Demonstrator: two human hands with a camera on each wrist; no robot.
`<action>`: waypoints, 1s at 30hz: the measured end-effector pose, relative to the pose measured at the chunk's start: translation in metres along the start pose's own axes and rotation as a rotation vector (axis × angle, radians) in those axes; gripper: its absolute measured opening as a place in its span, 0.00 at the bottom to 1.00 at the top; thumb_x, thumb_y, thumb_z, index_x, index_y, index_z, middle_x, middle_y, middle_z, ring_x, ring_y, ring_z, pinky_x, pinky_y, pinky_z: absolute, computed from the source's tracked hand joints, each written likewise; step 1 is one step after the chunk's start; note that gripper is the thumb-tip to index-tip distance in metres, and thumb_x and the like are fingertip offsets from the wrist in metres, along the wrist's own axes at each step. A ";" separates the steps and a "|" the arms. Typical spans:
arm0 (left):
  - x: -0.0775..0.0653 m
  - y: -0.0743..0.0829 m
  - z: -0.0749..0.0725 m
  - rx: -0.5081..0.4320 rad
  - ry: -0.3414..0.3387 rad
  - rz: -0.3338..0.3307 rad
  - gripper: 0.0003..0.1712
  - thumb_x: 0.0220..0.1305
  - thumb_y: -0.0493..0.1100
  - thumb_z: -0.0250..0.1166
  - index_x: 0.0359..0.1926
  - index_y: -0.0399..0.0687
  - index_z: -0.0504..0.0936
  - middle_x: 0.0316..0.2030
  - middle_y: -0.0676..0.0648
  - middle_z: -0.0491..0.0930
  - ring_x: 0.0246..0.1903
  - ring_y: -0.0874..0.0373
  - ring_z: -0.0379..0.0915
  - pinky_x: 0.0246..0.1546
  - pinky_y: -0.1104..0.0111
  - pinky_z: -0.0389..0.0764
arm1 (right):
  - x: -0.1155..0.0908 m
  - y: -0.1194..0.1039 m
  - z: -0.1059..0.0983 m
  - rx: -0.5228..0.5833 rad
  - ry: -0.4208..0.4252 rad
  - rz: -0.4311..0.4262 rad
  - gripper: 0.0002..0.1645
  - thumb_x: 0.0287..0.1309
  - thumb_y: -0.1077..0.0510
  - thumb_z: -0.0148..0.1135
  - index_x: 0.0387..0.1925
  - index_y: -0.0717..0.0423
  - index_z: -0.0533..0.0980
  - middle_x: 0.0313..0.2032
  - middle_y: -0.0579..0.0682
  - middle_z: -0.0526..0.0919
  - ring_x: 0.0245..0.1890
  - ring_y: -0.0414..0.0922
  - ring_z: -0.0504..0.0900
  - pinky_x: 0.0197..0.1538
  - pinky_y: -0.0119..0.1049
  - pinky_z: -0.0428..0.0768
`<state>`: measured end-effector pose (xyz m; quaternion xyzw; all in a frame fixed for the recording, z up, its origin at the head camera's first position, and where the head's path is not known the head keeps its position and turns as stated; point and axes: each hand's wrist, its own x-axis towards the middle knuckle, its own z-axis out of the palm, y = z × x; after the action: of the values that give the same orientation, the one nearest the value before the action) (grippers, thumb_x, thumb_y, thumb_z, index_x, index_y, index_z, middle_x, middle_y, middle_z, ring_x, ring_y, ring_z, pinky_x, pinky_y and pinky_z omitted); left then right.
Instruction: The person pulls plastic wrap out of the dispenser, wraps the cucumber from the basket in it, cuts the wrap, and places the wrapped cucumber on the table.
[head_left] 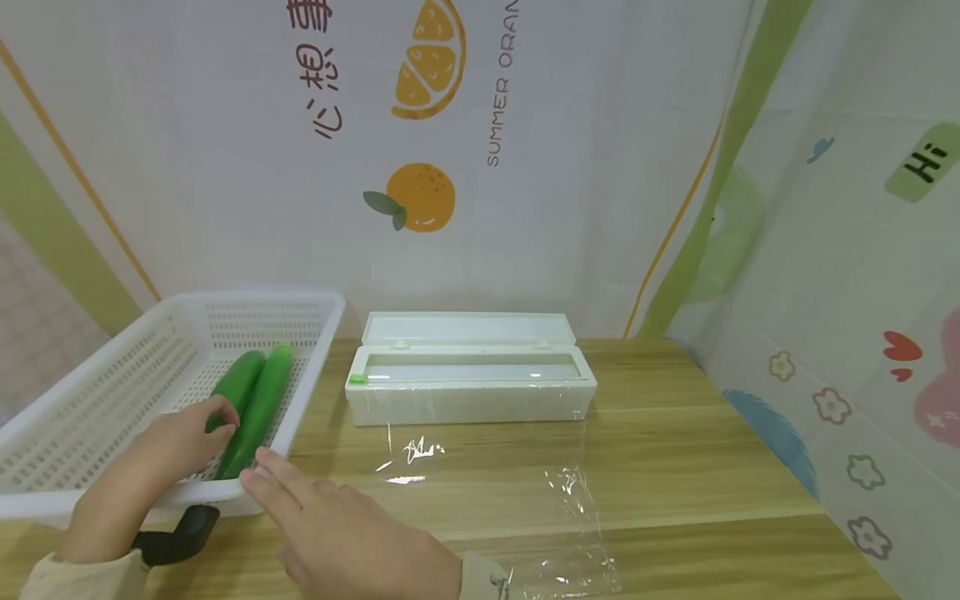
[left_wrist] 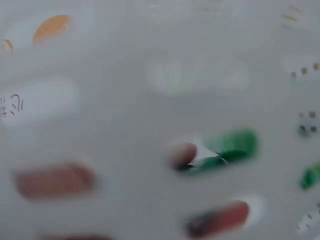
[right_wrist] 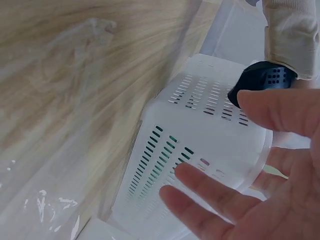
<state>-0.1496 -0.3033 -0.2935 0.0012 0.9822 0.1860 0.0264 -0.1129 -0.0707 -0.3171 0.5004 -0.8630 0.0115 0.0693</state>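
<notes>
Your right hand (head_left: pixel 352 533), fingers extended, holds nothing beside basket (head_left: pixel 315 375). Your left hand (head_left: pixel 176 437) grips left cucumber (head_left: pixel 240 379) inside basket, likely steadying it; right cucumber (head_left: pixel 262 406) lies alongside. Right of basket, box (head_left: pixel 472 406) on desk (head_left: pixel 675 500) likely anchors plastic film (head_left: pixel 487 471) so sheet lies spread.

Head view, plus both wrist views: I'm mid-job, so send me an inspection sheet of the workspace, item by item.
Surface: wood-grain table, clear film spread over part of it.
Job's things: left green vegetable and right green vegetable side by side in a white basket; white film box, lid up, film running out of its front.
Clutter: nothing seen.
Left hand: inside the basket at the left green vegetable, fingers curled; firm grip unconfirmed, wrist view blurred.
Right hand: fingers extended by the basket; contact unclear.
Cables: nothing seen.
Surroundings: printed sheet behind the table.
</notes>
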 end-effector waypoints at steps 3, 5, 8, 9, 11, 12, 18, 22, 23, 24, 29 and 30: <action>0.000 0.005 -0.004 -0.016 0.039 -0.009 0.17 0.70 0.42 0.42 0.50 0.32 0.67 0.27 0.40 0.76 0.26 0.52 0.69 0.24 0.63 0.70 | 0.000 0.001 0.000 0.030 0.001 -0.006 0.46 0.62 0.49 0.55 0.72 0.44 0.40 0.73 0.40 0.38 0.50 0.29 0.74 0.37 0.16 0.73; -0.001 0.009 -0.007 -0.029 0.086 -0.014 0.20 0.70 0.43 0.39 0.51 0.33 0.67 0.32 0.33 0.76 0.28 0.49 0.70 0.24 0.62 0.70 | 0.001 0.001 0.001 0.047 0.006 -0.016 0.47 0.62 0.48 0.55 0.72 0.44 0.39 0.73 0.41 0.38 0.42 0.29 0.76 0.33 0.15 0.72; -0.004 0.012 -0.011 -0.054 0.148 -0.022 0.22 0.71 0.46 0.36 0.52 0.35 0.66 0.44 0.24 0.73 0.34 0.38 0.72 0.26 0.58 0.71 | 0.001 0.002 0.002 0.063 0.000 -0.026 0.48 0.63 0.47 0.54 0.72 0.45 0.37 0.73 0.42 0.36 0.43 0.29 0.76 0.37 0.15 0.73; -0.005 0.013 -0.013 -0.064 0.162 -0.020 0.22 0.71 0.46 0.35 0.52 0.35 0.67 0.47 0.23 0.71 0.36 0.35 0.72 0.27 0.56 0.71 | 0.001 0.003 0.002 0.064 -0.001 -0.027 0.47 0.63 0.47 0.54 0.72 0.45 0.36 0.73 0.42 0.36 0.45 0.29 0.76 0.39 0.16 0.74; -0.008 0.014 -0.015 -0.077 0.175 -0.018 0.23 0.72 0.48 0.33 0.54 0.37 0.66 0.51 0.22 0.69 0.41 0.30 0.70 0.28 0.53 0.72 | 0.001 0.003 0.002 0.065 -0.011 -0.023 0.47 0.64 0.46 0.52 0.72 0.43 0.35 0.73 0.41 0.34 0.51 0.30 0.74 0.46 0.18 0.74; -0.009 0.014 -0.016 -0.075 0.174 -0.019 0.24 0.72 0.49 0.33 0.54 0.38 0.66 0.52 0.22 0.68 0.44 0.27 0.69 0.29 0.51 0.72 | 0.001 0.003 0.003 0.065 -0.017 -0.017 0.46 0.64 0.45 0.51 0.72 0.43 0.35 0.73 0.40 0.34 0.53 0.30 0.72 0.49 0.19 0.74; -0.016 0.023 -0.019 -0.094 0.285 -0.004 0.23 0.72 0.54 0.40 0.54 0.41 0.67 0.48 0.23 0.72 0.35 0.33 0.72 0.23 0.57 0.70 | -0.002 0.006 -0.002 0.107 -0.054 -0.024 0.45 0.65 0.45 0.49 0.72 0.41 0.35 0.72 0.39 0.30 0.63 0.30 0.62 0.59 0.22 0.68; -0.025 0.037 -0.022 -0.099 0.377 0.022 0.23 0.71 0.54 0.44 0.54 0.43 0.69 0.32 0.33 0.77 0.25 0.48 0.69 0.19 0.64 0.64 | -0.005 0.009 -0.008 0.147 -0.069 -0.020 0.43 0.65 0.45 0.50 0.72 0.41 0.39 0.73 0.40 0.32 0.64 0.31 0.62 0.59 0.22 0.67; -0.027 0.041 -0.023 -0.099 0.396 0.026 0.23 0.71 0.54 0.44 0.54 0.43 0.69 0.28 0.37 0.76 0.23 0.52 0.66 0.18 0.66 0.62 | -0.006 0.010 -0.010 0.146 -0.070 -0.014 0.43 0.65 0.45 0.50 0.72 0.42 0.40 0.73 0.41 0.34 0.65 0.33 0.61 0.60 0.22 0.67; -0.029 0.045 -0.024 -0.101 0.406 0.030 0.23 0.71 0.55 0.44 0.55 0.43 0.69 0.28 0.38 0.76 0.22 0.53 0.65 0.18 0.66 0.62 | -0.007 0.012 -0.013 0.161 -0.073 0.001 0.42 0.65 0.45 0.50 0.72 0.41 0.41 0.73 0.41 0.35 0.64 0.33 0.62 0.57 0.22 0.69; -0.038 0.061 -0.027 -0.129 0.466 0.057 0.20 0.70 0.54 0.47 0.54 0.47 0.72 0.40 0.34 0.76 0.23 0.54 0.62 0.18 0.67 0.60 | -0.013 0.025 -0.027 0.280 -0.058 0.103 0.39 0.65 0.46 0.50 0.71 0.37 0.44 0.73 0.42 0.37 0.60 0.36 0.69 0.41 0.21 0.75; -0.039 0.063 -0.027 -0.139 0.474 0.065 0.19 0.70 0.54 0.48 0.53 0.49 0.73 0.44 0.33 0.75 0.24 0.53 0.63 0.19 0.67 0.60 | -0.014 0.029 -0.030 0.312 -0.041 0.120 0.39 0.65 0.47 0.50 0.71 0.37 0.44 0.73 0.43 0.37 0.60 0.37 0.69 0.41 0.23 0.76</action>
<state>-0.1122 -0.2550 -0.2430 -0.0126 0.9453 0.2488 -0.2106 -0.1278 -0.0411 -0.2875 0.4528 -0.8802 0.1392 -0.0276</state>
